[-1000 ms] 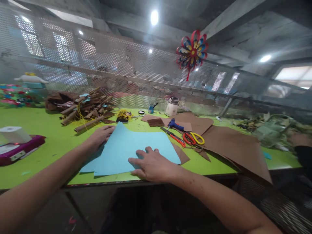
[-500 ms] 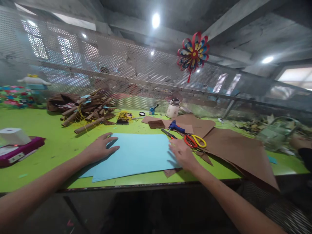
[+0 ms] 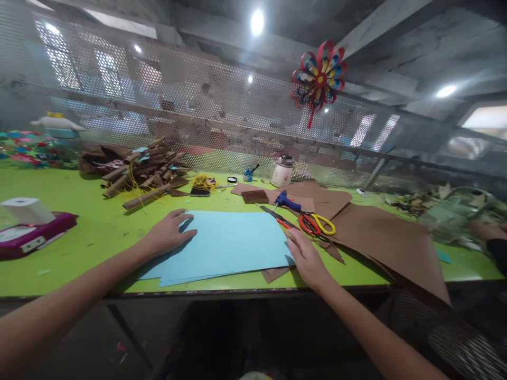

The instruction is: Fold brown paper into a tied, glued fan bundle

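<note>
A stack of light blue paper sheets [image 3: 229,243] lies flat on the green table [image 3: 87,237] in front of me. My left hand [image 3: 168,235] rests flat on the stack's left edge, fingers spread and thumb out. My right hand [image 3: 307,257] lies flat at the stack's right edge, fingers stretched forward along it. Neither hand holds anything. Just beyond my right hand lie scissors with red and yellow handles [image 3: 315,224], orange-handled scissors [image 3: 279,217] and a blue glue gun [image 3: 285,201].
Brown card sheets [image 3: 376,237] spread to the right. A pile of brown rolled paper tubes [image 3: 138,171] sits at the back left, a white jar [image 3: 283,171] behind. A pink device [image 3: 34,232] lies far left. A perforated metal screen [image 3: 198,116] backs the table; a paper pinwheel [image 3: 319,79] hangs above.
The blue sheets, turned at an angle a second ago, now lie square to the table edge. My right hand moved from the near middle of the paper to its right edge.
</note>
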### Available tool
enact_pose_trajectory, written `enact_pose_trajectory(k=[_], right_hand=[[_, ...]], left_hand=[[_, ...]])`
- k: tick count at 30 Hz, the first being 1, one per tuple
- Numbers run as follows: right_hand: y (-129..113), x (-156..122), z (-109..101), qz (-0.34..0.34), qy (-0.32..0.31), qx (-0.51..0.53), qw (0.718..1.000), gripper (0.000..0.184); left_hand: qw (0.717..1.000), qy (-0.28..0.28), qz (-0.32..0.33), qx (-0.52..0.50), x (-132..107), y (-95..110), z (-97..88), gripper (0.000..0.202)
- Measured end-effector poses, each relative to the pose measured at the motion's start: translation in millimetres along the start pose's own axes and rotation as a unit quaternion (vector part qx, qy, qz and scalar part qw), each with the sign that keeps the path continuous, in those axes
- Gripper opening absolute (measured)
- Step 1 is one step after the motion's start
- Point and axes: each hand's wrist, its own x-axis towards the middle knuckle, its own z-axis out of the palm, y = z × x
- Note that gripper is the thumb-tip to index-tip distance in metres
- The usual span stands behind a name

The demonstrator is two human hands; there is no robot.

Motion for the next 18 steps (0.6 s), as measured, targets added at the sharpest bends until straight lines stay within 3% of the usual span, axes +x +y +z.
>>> enact_pose_trajectory(k=[6, 14, 18], right_hand=[[-8, -1, 11, 0.064, -0.020, 0.072, 0.995, 0.043], [-7, -6, 0, 0.043, 0.028, 0.048, 0.998, 0.043], [-6, -13, 2, 0.046, -0.043, 0.046, 0.997, 0.041]], left_hand=[[1.000, 0.010, -0.015, -0.012, -1, 5, 0.4, 0.068], [0.997, 0.053, -0.010, -0.057, -5, 4, 1.1, 0.067], [0.997, 0.055, -0.009, -0.055, -8, 11, 2.2, 0.067]])
